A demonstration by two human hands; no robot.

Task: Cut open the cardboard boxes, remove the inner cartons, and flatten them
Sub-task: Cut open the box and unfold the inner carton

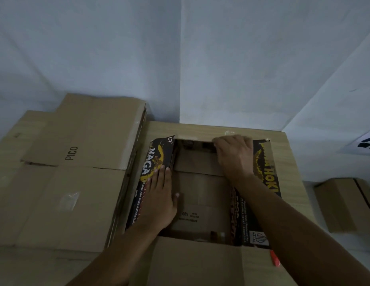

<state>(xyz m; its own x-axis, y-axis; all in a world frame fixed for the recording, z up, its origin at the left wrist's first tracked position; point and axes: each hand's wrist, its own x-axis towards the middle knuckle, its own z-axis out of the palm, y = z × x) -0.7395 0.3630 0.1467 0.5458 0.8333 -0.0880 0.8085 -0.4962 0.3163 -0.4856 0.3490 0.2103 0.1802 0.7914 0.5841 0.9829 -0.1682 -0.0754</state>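
A black-and-yellow printed carton (202, 190), lettered "NAGA" and "HOKI", lies opened near the bench's (291, 162) far right corner. The left hand (160, 195) presses flat, fingers straight, on its left flap; the right hand (234, 153) curls over its far edge. Plain flattened cardboard (72, 172) marked "PICO" lies along the left edge.
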